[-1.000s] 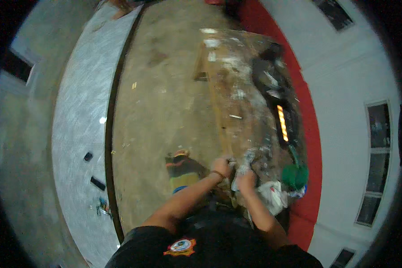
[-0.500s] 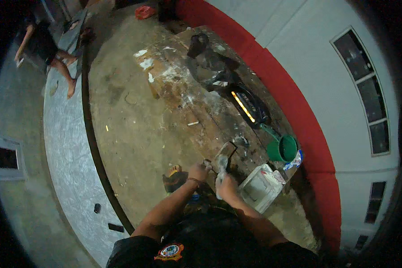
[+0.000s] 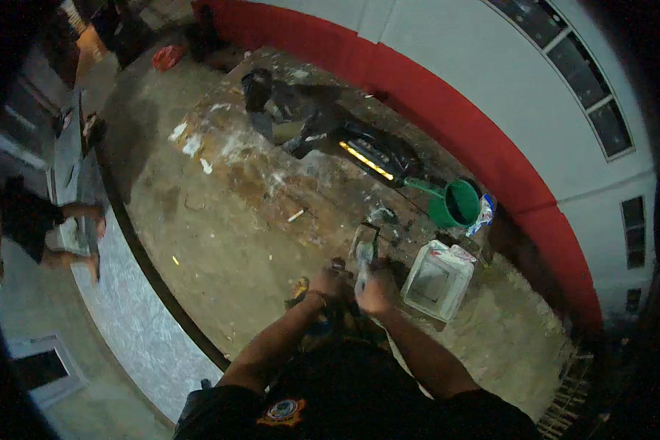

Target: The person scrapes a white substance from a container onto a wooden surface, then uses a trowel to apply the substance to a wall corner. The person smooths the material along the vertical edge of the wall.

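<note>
"What could have gone wrong there?"

"My right hand (image 3: 376, 295) was closed round a flat-headed tool (image 3: 364, 243), its pale head pointing away from me at the near end of the low wooden table (image 3: 257, 176). My left hand (image 3: 325, 284) was just to its left, fingers curled in beside a small dark thing (image 3: 337, 265). With the two so close, a loose grip on the right could have let the tool knock my left fingers."

"Was the left one holding that dark thing?"

"I couldn't tell; it was too blurred and dark."

"Anything else at risk?"

"The white basin (image 3: 434, 280), near my right forearm. A careless swing of that elbow could have tipped it. The green dipper (image 3: 438, 210), farther off on the right, was safer, I'd judge."

"And compared with half a second before?"

"My view had swung, so the table lay farther left and the basin showed whole, clear of my arm. The other person (image 3: 28, 220) appeared nearer on the left, and the red bundle (image 3: 167, 57) farther left. My right hand had kept its hold on the tool."
</note>
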The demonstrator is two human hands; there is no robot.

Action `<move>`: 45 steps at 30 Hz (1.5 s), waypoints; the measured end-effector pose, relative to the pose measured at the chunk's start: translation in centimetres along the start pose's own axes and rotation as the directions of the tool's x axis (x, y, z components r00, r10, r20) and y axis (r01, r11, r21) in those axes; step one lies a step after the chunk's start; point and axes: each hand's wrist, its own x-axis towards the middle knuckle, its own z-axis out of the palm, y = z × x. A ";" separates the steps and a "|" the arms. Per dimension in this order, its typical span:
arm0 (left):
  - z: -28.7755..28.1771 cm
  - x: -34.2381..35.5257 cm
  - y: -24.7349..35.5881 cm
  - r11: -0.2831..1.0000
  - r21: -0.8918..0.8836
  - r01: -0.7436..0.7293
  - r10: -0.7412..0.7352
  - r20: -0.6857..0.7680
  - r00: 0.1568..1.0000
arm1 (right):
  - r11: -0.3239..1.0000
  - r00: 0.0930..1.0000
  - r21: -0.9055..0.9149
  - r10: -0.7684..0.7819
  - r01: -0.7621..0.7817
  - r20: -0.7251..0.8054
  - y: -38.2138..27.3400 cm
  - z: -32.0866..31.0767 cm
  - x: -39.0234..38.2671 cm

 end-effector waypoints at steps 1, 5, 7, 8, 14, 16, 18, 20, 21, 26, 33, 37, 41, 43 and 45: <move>-0.4 -0.1 0.4 0.999 0.042 -0.022 0.022 -0.004 1.000 | 1.000 0.997 0.000 -0.022 0.022 -0.076 0.2 0.3 0.0; -1.6 0.1 1.3 0.990 -0.130 0.051 -0.041 0.078 0.996 | 0.984 0.992 0.143 -0.089 0.102 -0.092 1.2 1.8 -0.5; -1.5 0.6 1.0 0.988 0.051 -0.148 0.140 0.125 0.982 | 0.972 0.996 0.221 0.069 -0.081 0.063 1.5 2.6 -0.2; -1.3 0.8 0.5 0.970 0.102 -0.221 0.206 0.138 0.969 | 0.961 0.990 0.246 0.107 -0.126 0.086 2.0 2.8 0.7; -0.3 2.4 -2.3 0.984 -0.166 -0.070 0.091 0.123 0.988 | 0.974 0.986 0.176 0.154 -0.141 -0.065 1.8 5.5 -0.7; -0.4 2.0 -2.0 0.962 -0.266 0.058 -0.014 0.165 0.986 | 0.928 0.941 0.159 0.327 -0.336 0.083 2.1 5.7 -0.3; -1.1 1.4 -1.4 0.968 -0.252 -0.019 0.059 0.154 0.986 | 0.938 0.956 0.185 0.279 -0.292 0.094 2.2 5.5 0.1; -1.8 1.3 -0.5 0.973 -0.229 -0.028 0.068 0.165 0.984 | 0.963 0.975 0.158 0.211 -0.219 0.061 2.0 5.0 0.5; -1.8 1.0 -0.2 0.972 -0.235 -0.020 0.057 0.150 0.987 | 0.980 0.985 0.106 0.166 -0.169 0.036 1.5 4.8 -0.2; -1.2 1.0 -0.7 0.923 -0.384 0.027 0.035 0.154 0.987 | 0.953 0.967 0.182 0.221 -0.241 0.123 0.2 3.3 0.5; -0.9 2.5 -1.9 0.964 -0.253 0.081 -0.020 0.236 0.972 | 0.982 0.993 -0.184 -0.059 0.038 -0.105 0.8 4.1 0.1; -0.9 2.1 -1.9 0.956 -0.264 0.129 -0.077 0.201 0.977 | 0.947 0.987 0.280 0.143 -0.157 0.068 2.6 6.5 0.6; -0.2 3.0 -3.4 0.952 -0.288 -0.105 0.164 0.187 0.969 | 0.963 0.953 -0.252 0.016 -0.096 -0.301 1.5 9.3 -0.1; 0.3 3.3 -4.4 0.976 -0.204 -0.083 0.121 0.186 0.975 | 0.961 0.918 -0.231 0.051 -0.152 -0.393 0.9 9.1 -0.1; 0.8 3.5 -5.2 0.929 0.064 -0.364 0.360 0.061 0.931 | 0.978 0.982 -0.164 0.100 -0.126 -0.158 1.1 7.3 0.6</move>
